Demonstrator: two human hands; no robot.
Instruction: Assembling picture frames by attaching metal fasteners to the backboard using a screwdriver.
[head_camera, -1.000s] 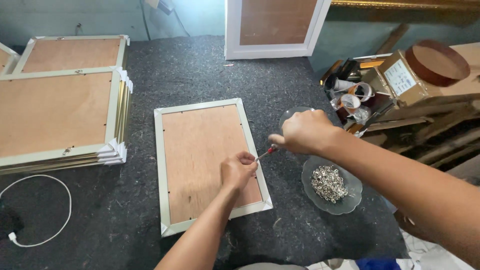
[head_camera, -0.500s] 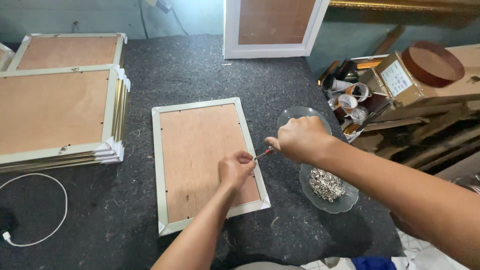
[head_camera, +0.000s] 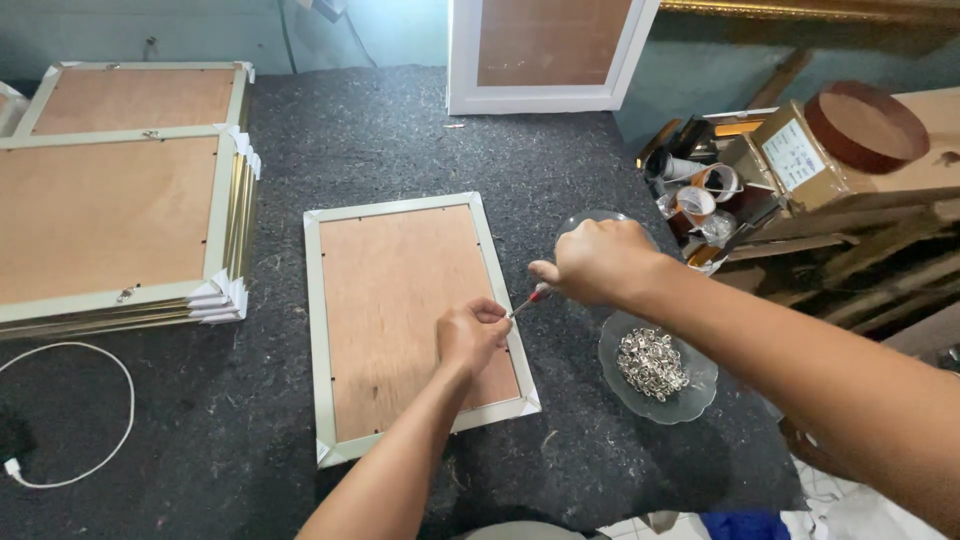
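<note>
A picture frame lies face down on the dark felt table, brown backing board up, pale rim around it. My left hand rests closed on the board near the frame's right rim, fingertips pinched on something too small to make out. My right hand is closed on a small screwdriver with a red handle, its tip pointing down-left at the spot by my left fingers. Just right of the frame stands a glass dish of small silver metal pieces.
A stack of face-down frames fills the table's left side. A white frame leans against the back wall. A white cable loops at the lower left. Boxes, tape rolls and wood pieces crowd the right edge.
Both hands stay at the frame's right rim; only the view has shifted a little, and my right hand has edged slightly.
</note>
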